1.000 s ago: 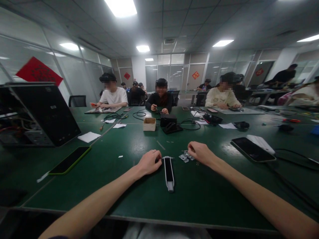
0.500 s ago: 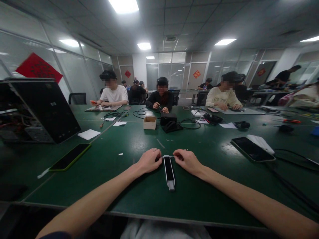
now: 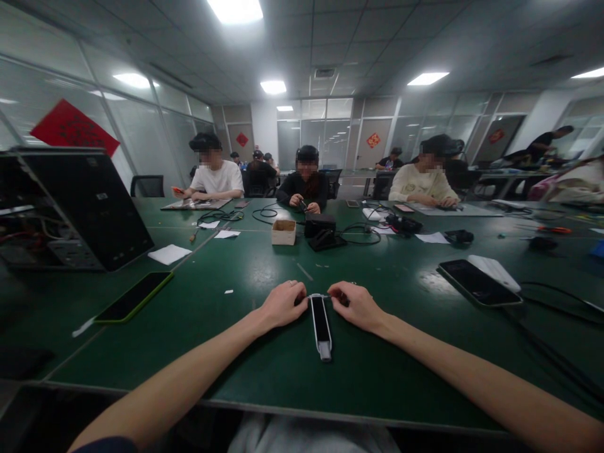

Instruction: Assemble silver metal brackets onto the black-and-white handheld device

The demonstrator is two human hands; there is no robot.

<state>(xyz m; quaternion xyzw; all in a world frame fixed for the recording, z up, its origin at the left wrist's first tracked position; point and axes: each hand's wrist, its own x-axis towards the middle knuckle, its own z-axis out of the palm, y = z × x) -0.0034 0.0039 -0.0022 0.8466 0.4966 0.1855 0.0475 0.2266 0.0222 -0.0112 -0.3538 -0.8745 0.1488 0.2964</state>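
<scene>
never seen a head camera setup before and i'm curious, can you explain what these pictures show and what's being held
There is no machine here: a person works with two bare hands, seen by a single camera worn on their head, looking forward and down. The left hand and right hand flank the far end of a slim black-and-white elongated device on a dark green tabletop. Their fingers are curled; what they pinch is too small to tell. Also there: a dark-screened phone with a green edge, a small pale open box and a black computer tower.
</scene>
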